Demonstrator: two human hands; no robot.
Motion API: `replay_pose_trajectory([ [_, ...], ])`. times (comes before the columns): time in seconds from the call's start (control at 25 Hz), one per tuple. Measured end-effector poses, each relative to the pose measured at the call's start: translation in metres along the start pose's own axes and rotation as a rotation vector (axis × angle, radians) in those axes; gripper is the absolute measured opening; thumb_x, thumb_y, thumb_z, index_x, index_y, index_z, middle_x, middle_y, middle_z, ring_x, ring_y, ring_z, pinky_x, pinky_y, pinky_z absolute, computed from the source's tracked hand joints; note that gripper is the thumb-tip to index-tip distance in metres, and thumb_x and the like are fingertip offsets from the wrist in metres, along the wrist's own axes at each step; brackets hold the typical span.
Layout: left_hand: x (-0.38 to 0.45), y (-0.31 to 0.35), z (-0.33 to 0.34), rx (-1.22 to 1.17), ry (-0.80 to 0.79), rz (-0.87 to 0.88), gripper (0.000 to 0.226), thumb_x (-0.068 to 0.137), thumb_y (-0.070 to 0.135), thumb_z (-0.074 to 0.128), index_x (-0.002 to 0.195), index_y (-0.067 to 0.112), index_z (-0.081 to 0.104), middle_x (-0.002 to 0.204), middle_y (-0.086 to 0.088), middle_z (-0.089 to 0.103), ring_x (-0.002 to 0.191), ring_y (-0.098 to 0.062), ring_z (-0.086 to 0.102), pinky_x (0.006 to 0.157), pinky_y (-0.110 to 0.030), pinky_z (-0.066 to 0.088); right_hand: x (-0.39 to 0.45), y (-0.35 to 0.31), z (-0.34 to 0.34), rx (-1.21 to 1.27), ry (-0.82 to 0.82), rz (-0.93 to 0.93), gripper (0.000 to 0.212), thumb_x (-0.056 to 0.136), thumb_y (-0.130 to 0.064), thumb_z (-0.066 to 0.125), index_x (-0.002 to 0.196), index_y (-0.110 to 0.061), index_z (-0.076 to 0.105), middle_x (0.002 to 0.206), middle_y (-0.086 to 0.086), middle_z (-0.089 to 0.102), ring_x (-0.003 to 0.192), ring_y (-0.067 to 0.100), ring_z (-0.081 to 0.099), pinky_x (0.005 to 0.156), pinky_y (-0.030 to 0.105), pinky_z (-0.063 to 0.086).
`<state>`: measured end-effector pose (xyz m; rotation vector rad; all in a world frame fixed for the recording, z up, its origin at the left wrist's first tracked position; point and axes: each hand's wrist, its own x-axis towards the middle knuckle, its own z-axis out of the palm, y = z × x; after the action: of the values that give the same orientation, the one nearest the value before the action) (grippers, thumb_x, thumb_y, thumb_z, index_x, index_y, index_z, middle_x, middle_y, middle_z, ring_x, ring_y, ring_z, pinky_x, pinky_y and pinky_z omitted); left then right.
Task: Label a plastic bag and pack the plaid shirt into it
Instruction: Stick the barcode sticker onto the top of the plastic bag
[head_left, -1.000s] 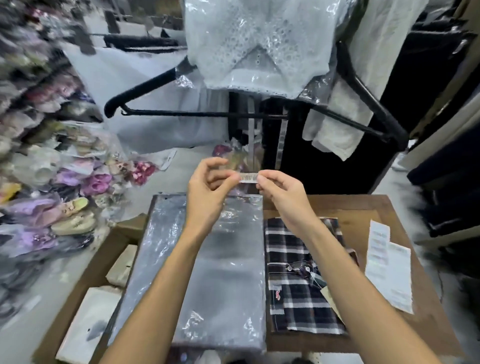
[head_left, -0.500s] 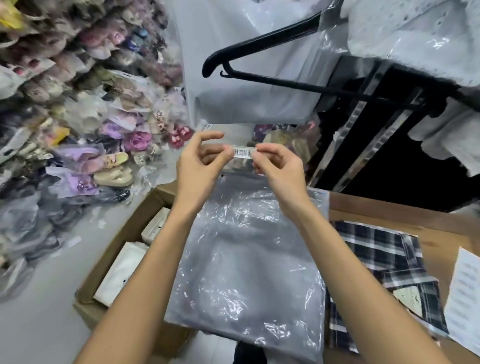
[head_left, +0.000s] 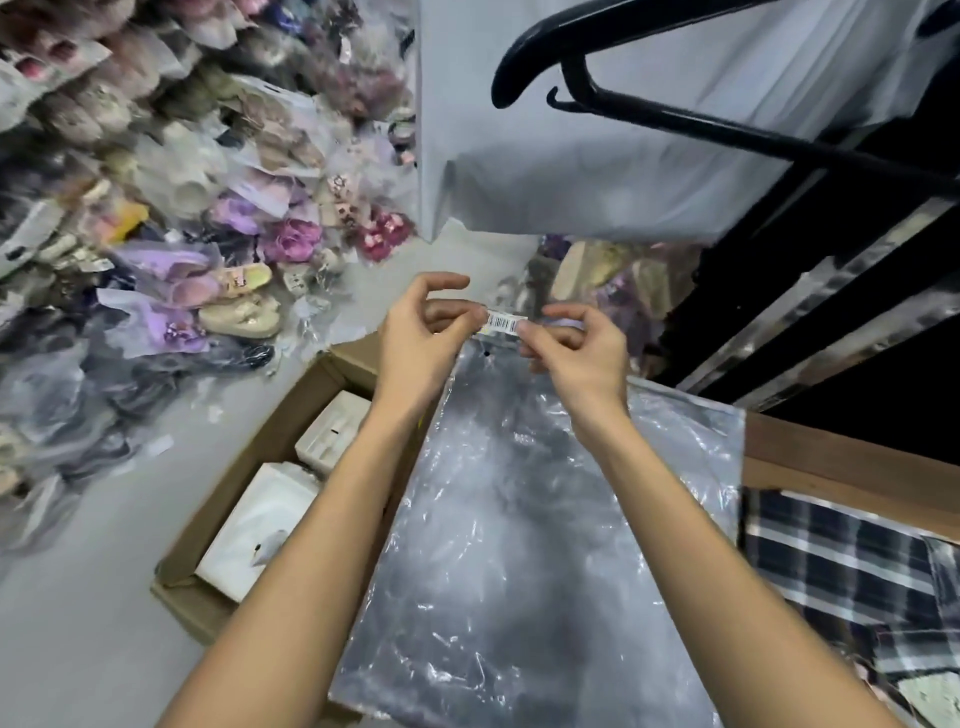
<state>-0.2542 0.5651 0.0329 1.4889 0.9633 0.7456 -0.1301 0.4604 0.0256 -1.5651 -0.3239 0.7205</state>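
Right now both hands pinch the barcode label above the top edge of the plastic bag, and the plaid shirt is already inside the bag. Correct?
Not quite. The plaid shirt is not inside: the head view shows it lying on the table beside the plastic bag. The rest holds: left hand and right hand pinch the barcode label above the bag's top edge.

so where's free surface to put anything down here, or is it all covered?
Little. Bare wood shows only on the table, a strip between the plastic bag and the plaid shirt. The cardboard box holds white packets. Grey floor left of the box is open; beyond it, bagged shoes crowd. Both hands, left hand and right hand, pinch the barcode label.
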Motion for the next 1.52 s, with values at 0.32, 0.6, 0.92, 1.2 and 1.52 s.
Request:
replay_pose_trajectory([
  [0.32, 0.024, -0.068, 0.012, 0.078, 0.03, -0.161, 0.027, 0.088, 0.003, 0.074, 0.109, 0.016, 0.062, 0.088, -0.01, 0.078, 0.074, -0.016, 0.072, 0.067, -0.024, 0.054, 0.034, 0.063, 0.014, -0.223, 0.069, 0.073, 0.026, 0.078, -0.015, 0.084, 0.082, -0.024, 0.06, 0.075, 0.011, 0.077, 0.059, 0.02, 0.068, 0.063, 0.038, 0.058],
  [0.6, 0.02, -0.09, 0.016, 0.249, 0.02, -0.143, 0.024, 0.085, 0.009, 0.074, 0.099, 0.024, 0.062, 0.079, 0.0, 0.078, 0.072, -0.012, 0.073, 0.069, -0.031, 0.057, 0.037, 0.082, 0.014, -0.332, 0.07, 0.103, 0.03, 0.078, -0.018, 0.086, 0.081, -0.027, 0.058, 0.076, 0.004, 0.076, 0.078, 0.029, 0.076, 0.082, 0.049, 0.061],
  [0.92, 0.015, -0.095, 0.011, 0.25, 0.036, -0.17, 0.029, 0.08, 0.008, 0.075, 0.087, 0.03, 0.057, 0.076, 0.001, 0.078, 0.067, -0.008, 0.072, 0.076, -0.038, 0.061, 0.031, 0.084, 0.016, -0.437, 0.09, 0.084, 0.025, 0.076, -0.021, 0.086, 0.091, -0.016, 0.067, 0.072, -0.005, 0.073, 0.066, 0.004, 0.066, 0.064, 0.012, 0.047],
  [1.2, 0.015, -0.09, 0.013, 0.345, 0.04, -0.084, 0.025, 0.075, 0.004, 0.073, 0.092, 0.019, 0.06, 0.072, 0.004, 0.077, 0.069, -0.008, 0.074, 0.077, -0.036, 0.06, 0.027, 0.083, 0.024, -0.498, 0.131, 0.079, 0.024, 0.074, -0.022, 0.085, 0.091, -0.016, 0.069, 0.076, -0.003, 0.077, 0.069, 0.006, 0.067, 0.064, 0.011, 0.046],
  [1.52, 0.014, -0.085, 0.011, 0.481, 0.047, -0.068, 0.023, 0.074, 0.014, 0.071, 0.092, 0.024, 0.061, 0.073, 0.012, 0.076, 0.077, -0.018, 0.074, 0.075, -0.042, 0.059, 0.022, 0.081, 0.036, -0.538, 0.164, 0.078, 0.019, 0.075, -0.021, 0.08, 0.09, -0.02, 0.069, 0.07, -0.01, 0.072, 0.079, 0.014, 0.072, 0.076, 0.029, 0.054],
])
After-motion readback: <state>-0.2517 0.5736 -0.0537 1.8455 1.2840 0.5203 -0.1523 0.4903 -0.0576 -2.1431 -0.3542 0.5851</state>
